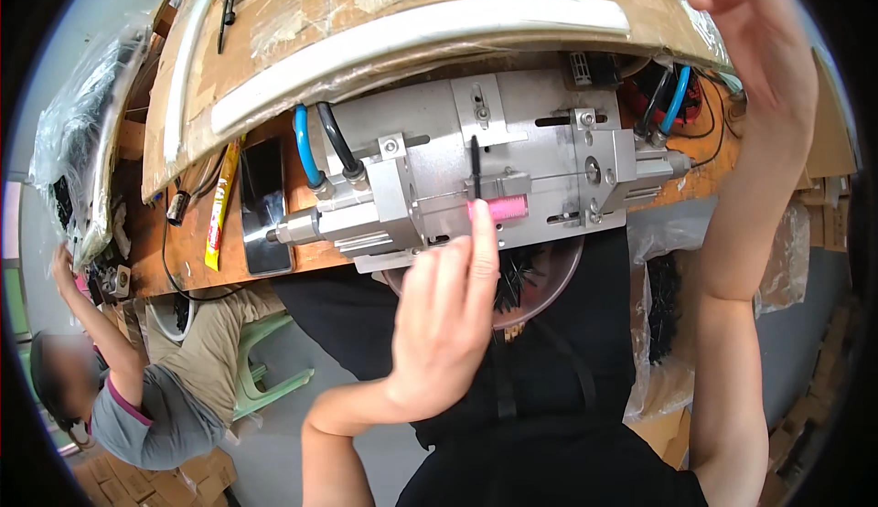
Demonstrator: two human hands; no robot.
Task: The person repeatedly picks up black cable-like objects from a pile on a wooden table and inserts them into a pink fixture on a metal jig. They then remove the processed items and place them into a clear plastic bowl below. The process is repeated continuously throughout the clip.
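Observation:
My left hand [444,329] reaches up to a metal clamping fixture [540,155] on the bench. Its index finger is stretched out, the tip on the lower end of a thin black rod [476,167]; the other fingers curl loosely, and I cannot see them grip anything. The rod lies lengthwise on the fixture, beside a small pink block [512,208]. My right hand [764,41] is raised at the far right, by the edge of a cardboard sheet [393,86]. The picture's edge cuts off its fingers, so whether they hold anything is hidden.
Black parts fill a round bowl [560,289] below the fixture. Blue air hoses [305,146] run to the cylinders. A phone [265,201] and a yellow packet [222,205] lie on the left. A plastic bag [663,361] with black parts stands right. Another person [165,406] sits at left.

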